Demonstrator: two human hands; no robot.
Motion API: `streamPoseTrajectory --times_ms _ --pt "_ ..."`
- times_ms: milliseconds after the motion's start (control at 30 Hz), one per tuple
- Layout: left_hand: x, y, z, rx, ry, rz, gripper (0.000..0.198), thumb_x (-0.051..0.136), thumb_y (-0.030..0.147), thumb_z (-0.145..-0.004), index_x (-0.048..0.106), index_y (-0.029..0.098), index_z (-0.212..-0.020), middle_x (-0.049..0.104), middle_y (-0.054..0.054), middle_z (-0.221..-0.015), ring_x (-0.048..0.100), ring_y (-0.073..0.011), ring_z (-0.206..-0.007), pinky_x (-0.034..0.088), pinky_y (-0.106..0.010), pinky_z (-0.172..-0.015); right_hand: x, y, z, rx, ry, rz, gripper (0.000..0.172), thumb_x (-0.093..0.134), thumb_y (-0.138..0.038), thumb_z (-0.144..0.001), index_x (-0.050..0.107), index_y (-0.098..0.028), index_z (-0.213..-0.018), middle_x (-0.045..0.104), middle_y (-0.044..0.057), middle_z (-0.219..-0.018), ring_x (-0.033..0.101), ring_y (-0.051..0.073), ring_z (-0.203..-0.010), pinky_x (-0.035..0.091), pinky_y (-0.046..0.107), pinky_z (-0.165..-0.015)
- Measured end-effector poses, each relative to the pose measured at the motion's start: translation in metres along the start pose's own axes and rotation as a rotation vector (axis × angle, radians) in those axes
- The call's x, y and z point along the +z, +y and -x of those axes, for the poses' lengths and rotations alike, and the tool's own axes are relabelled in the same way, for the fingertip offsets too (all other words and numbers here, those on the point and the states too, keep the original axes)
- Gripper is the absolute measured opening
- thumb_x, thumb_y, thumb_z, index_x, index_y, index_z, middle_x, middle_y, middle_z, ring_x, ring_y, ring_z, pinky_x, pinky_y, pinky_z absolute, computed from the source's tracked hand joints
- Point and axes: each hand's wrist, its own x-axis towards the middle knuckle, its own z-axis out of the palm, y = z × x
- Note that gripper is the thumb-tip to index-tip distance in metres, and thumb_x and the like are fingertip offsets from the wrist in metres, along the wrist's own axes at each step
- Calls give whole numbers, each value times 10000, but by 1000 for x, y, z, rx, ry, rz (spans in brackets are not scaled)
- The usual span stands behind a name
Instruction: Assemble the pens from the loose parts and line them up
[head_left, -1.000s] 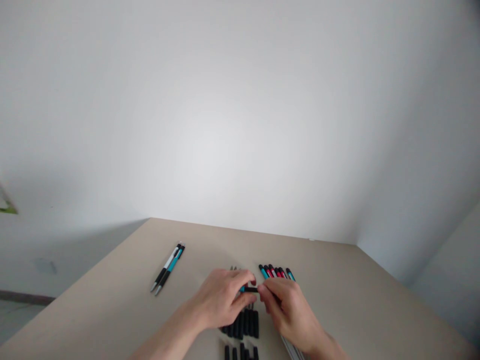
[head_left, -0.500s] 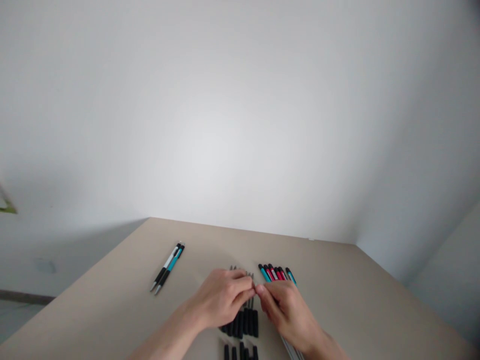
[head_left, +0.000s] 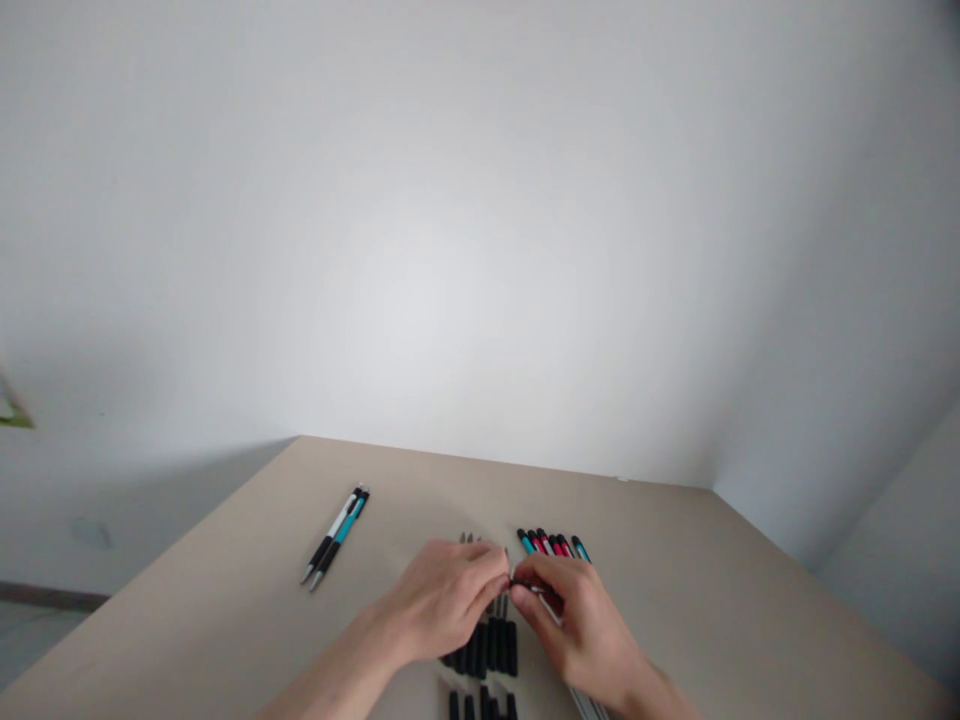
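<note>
My left hand (head_left: 450, 595) and my right hand (head_left: 577, 625) meet fingertip to fingertip over the middle of the table. Between thumb and forefinger my right hand pinches a small, thin dark pen part (head_left: 516, 584). The left fingers are closed at its other end; what they hold is hidden. Below them lies a row of black pen grips (head_left: 495, 645), and pointed metal pen tips (head_left: 466, 538) show just beyond the left hand. Several pen barrels (head_left: 547, 542) in blue, red and white with black ends lie past my right hand, which partly covers them.
Two assembled pens, a white one (head_left: 330, 533) and a blue one (head_left: 341, 537), lie side by side on the left of the beige table (head_left: 210, 600). More short black pieces (head_left: 484, 706) lie at the bottom edge, near thin pale rods (head_left: 587, 705). A white wall (head_left: 450, 250) stands behind.
My right fingers have shifted their pinch at the left fingertips, and the thumb and forefinger have parted slightly, showing the dark part. The pens and parts on the table have not moved.
</note>
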Motion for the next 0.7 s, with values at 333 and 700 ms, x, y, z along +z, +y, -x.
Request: streamPoseTrajectory --times_ms 333,700 --pt "-2 2 0 15 -10 -30 176 408 251 -966 477 223 -807 625 23 -813 600 -148 -686 319 -264 -558 2 0 0 8 -11 16 415 358 -343 -978 450 -189 -604 464 -22 -543 415 107 -514 268 236 -536" --pt "9 -7 1 22 81 -16 200 452 135 -880 513 185 -696 590 -19 -675 569 -176 -651 388 -272 -586 5 4 0 -14 78 65 421 353 -320 -972 319 -199 -571 335 -48 -514 301 98 -486 204 253 -520"
